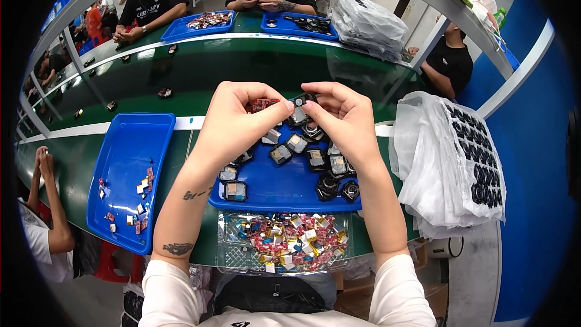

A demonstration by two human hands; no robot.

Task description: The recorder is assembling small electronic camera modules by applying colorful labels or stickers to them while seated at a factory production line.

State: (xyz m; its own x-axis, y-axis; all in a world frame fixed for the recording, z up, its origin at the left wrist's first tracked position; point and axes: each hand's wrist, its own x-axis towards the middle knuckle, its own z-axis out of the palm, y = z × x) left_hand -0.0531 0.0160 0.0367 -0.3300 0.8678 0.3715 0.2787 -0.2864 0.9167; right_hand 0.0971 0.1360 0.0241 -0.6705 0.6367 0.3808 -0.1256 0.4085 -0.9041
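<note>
Both of my hands meet over the blue tray (272, 197), pinching a small black device casing (300, 102) between thumbs and fingers. My left hand (239, 112) has its thumb on the casing's left edge. A red circuit board (264, 105) shows by its curled fingers; whether it is gripped or joined to the casing, I cannot tell. My right hand (345, 115) presses its thumb on the casing's right side. Below lie several black casings with grey insides (281, 154) and dark round-framed parts (327, 186).
A clear plastic tray (227, 254) heaped with red boards and small battery-like pieces sits nearest me. Another blue tray (112, 163) with scattered parts is at left. Stacked white-wrapped trays of black parts (478, 151) stand right. Beyond, a green conveyor (200, 79) carries parts; people sit across it.
</note>
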